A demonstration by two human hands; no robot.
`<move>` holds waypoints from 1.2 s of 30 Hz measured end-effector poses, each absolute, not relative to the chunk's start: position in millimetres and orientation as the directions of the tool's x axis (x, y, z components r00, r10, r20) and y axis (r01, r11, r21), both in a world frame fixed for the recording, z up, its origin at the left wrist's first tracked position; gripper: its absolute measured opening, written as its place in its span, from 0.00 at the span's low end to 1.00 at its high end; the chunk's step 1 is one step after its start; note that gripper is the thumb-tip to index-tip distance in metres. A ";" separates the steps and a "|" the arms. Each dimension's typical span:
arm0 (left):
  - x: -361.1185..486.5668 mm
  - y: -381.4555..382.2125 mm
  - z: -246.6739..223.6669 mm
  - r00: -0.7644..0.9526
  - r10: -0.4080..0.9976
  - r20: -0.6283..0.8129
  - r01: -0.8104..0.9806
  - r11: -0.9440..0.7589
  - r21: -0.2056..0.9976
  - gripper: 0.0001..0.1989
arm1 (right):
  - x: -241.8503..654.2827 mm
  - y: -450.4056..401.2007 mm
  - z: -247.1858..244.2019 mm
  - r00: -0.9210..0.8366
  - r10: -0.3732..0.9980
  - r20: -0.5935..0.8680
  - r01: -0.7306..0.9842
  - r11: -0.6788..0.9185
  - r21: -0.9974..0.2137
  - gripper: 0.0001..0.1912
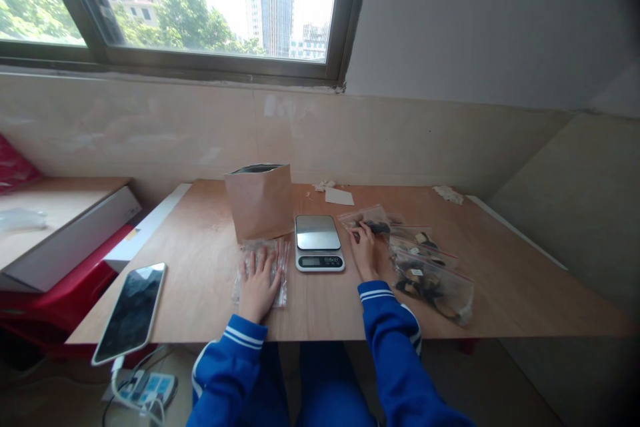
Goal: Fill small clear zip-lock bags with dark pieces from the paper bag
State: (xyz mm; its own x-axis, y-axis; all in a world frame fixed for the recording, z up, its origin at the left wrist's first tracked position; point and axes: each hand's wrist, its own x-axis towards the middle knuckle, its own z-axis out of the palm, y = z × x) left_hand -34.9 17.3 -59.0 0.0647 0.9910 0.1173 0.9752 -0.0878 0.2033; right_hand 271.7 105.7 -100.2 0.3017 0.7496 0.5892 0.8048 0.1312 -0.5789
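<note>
My left hand lies flat with fingers spread on a stack of clear plastic zip bags at the table's front. Over to the right, my right hand has its fingers bent together at the near edge of a clear zip bag with dark contents; its fingertips are partly hidden. Between the hands stands a kitchen scale with a bare steel plate. An open brown paper pouch stands upright behind my left hand. More filled zip bags overlap to the right, holding black and tan pieces I cannot make out.
A phone on a charging cable overhangs the table's left front edge. Behind the scale lie a white card and crumpled scraps. More crumpled paper is at the back right. A power strip sits below the table.
</note>
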 end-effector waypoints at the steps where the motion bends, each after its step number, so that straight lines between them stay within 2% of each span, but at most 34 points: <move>1: -34.8 17.0 -58.3 0.066 0.991 0.119 0.974 -0.090 0.207 0.26 | 271.7 105.8 -100.6 0.306 0.749 0.588 0.798 0.135 -0.587 0.12; 12: -36.1 19.2 -61.2 0.063 0.990 0.128 0.963 -0.094 0.252 0.25 | 276.8 111.2 -105.5 0.276 0.745 0.608 0.815 0.155 -0.559 0.12; 19: -37.1 19.1 -62.4 0.064 0.988 0.139 0.961 -0.098 0.258 0.25 | 277.0 112.5 -105.3 0.291 0.743 0.602 0.789 0.170 -0.591 0.12; 28: -36.1 19.8 -60.1 0.062 0.987 0.151 0.961 -0.100 0.257 0.24 | 272.0 110.2 -96.0 0.374 0.670 0.642 0.738 0.204 -0.643 0.10; 36: -37.1 19.2 -59.7 0.071 0.988 0.139 0.956 -0.107 0.273 0.24 | 271.2 105.6 -92.8 0.368 0.666 0.649 0.733 0.222 -0.643 0.08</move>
State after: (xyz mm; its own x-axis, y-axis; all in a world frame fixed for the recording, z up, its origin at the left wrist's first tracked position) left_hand -37.1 19.2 -59.7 0.0709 0.9878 0.1386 0.9562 -0.1068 0.2726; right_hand 271.2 105.6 -92.8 0.3683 0.6656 0.6491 0.7327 0.2220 -0.6433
